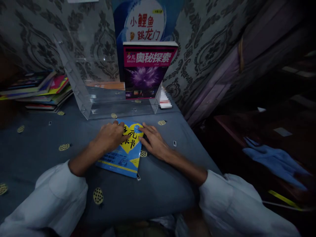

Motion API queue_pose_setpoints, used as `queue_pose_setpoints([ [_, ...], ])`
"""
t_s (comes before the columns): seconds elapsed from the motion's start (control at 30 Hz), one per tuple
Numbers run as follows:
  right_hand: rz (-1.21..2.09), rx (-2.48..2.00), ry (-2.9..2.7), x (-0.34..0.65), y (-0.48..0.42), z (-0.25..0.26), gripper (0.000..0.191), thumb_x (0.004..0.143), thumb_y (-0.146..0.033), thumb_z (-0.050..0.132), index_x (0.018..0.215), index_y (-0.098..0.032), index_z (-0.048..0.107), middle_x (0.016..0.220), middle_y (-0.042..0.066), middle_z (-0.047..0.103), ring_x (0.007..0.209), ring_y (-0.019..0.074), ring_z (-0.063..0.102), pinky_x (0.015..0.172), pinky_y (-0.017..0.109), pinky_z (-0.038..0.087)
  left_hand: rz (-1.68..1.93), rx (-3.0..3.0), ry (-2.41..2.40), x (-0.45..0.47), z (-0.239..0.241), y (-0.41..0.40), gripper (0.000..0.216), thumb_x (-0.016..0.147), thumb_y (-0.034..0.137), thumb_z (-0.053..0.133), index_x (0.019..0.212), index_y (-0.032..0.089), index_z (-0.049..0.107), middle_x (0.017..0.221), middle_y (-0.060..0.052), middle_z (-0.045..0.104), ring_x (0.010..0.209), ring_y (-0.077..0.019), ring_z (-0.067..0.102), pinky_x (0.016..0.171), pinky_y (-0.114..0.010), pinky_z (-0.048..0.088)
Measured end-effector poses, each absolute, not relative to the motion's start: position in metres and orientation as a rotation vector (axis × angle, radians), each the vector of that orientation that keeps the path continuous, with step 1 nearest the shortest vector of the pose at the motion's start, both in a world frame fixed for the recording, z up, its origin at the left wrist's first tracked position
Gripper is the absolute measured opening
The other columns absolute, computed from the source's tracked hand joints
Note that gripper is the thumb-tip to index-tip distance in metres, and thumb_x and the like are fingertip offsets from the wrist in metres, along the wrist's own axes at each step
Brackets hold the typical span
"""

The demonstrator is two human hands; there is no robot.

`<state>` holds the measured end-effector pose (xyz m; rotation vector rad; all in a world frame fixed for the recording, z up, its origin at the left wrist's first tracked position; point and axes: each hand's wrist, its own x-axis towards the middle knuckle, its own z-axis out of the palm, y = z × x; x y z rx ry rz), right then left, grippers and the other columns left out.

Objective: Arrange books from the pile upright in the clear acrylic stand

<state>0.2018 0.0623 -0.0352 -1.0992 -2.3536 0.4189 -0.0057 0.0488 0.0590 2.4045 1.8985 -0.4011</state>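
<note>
A blue and yellow book (124, 154) lies flat on the blue-grey tablecloth (37, 148) in front of me. My left hand (110, 135) rests on its upper left part, fingers curled over the far edge. My right hand (153, 140) lies on the book's right edge, fingers stretched flat toward the top corner. Behind the book stands a clear acrylic book stand (86, 98) that holds an upright purple-covered book (145, 70) and a taller blue book (143, 23) behind it.
A pile of several books (40, 90) lies at the far left of the table. Patterned wallpaper backs the table. The table's right edge drops off to a dark floor with a blue cloth (274, 159) on dark furniture.
</note>
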Motion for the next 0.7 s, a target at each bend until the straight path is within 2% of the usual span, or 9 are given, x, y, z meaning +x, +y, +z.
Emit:
queue_pose_setpoints([
  [0.23, 0.39, -1.088, -2.372, 0.191, 0.085, -0.044, 0.045, 0.103, -0.036, 0.045, 0.142, -0.016, 0.057, 0.153, 0.02, 0.051, 0.143, 0.0312, 0.047, 0.118, 0.058, 0.037, -0.55, 2.432, 1.815, 0.009, 0.07, 0.032, 0.047, 0.105, 0.043, 0.045, 0.129, 0.006, 0.059, 0.122, -0.023, 0.066, 0.105, -0.0341, 0.07, 0.085, -0.04, 0.054],
  [0.4, 0.395, -1.071, -2.364, 0.193, 0.084, -0.044, 0.045, 0.104, -0.036, 0.045, 0.143, -0.017, 0.056, 0.154, 0.018, 0.05, 0.144, 0.0305, 0.047, 0.118, 0.057, 0.038, -0.665, 2.551, 1.342, 0.026, 0.086, -0.003, 0.066, 0.089, 0.054, 0.071, 0.137, 0.013, 0.057, 0.131, -0.02, 0.063, 0.115, -0.0362, 0.065, 0.092, -0.044, 0.054],
  [0.5, 0.407, -1.077, -2.371, 0.193, 0.084, -0.042, 0.045, 0.104, -0.035, 0.044, 0.144, -0.017, 0.055, 0.155, 0.019, 0.049, 0.145, 0.0306, 0.046, 0.119, 0.057, 0.037, -0.633, 2.656, 1.285, 0.029, 0.077, -0.015, 0.069, 0.09, 0.041, 0.072, 0.147, 0.011, 0.047, 0.138, -0.024, 0.058, 0.121, -0.0394, 0.061, 0.091, -0.047, 0.055],
  [0.6, 0.438, -1.076, -2.374, 0.193, 0.086, -0.04, 0.045, 0.104, -0.034, 0.044, 0.144, -0.015, 0.055, 0.155, 0.021, 0.048, 0.147, 0.0303, 0.043, 0.119, 0.057, 0.035, -0.608, 2.733, 1.308, 0.028, 0.065, -0.017, 0.064, 0.094, 0.024, 0.064, 0.151, 0.009, 0.04, 0.144, -0.028, 0.052, 0.128, -0.0416, 0.057, 0.091, -0.049, 0.056],
  [0.7, 0.473, -1.088, -2.359, 0.193, 0.091, -0.04, 0.045, 0.103, -0.033, 0.045, 0.143, -0.014, 0.056, 0.156, 0.021, 0.047, 0.147, 0.0304, 0.043, 0.119, 0.058, 0.036, -0.627, 2.729, 1.326, 0.029, 0.061, -0.014, 0.064, 0.094, 0.019, 0.061, 0.152, 0.008, 0.038, 0.148, -0.031, 0.048, 0.131, -0.0428, 0.055, 0.091, -0.05, 0.056],
])
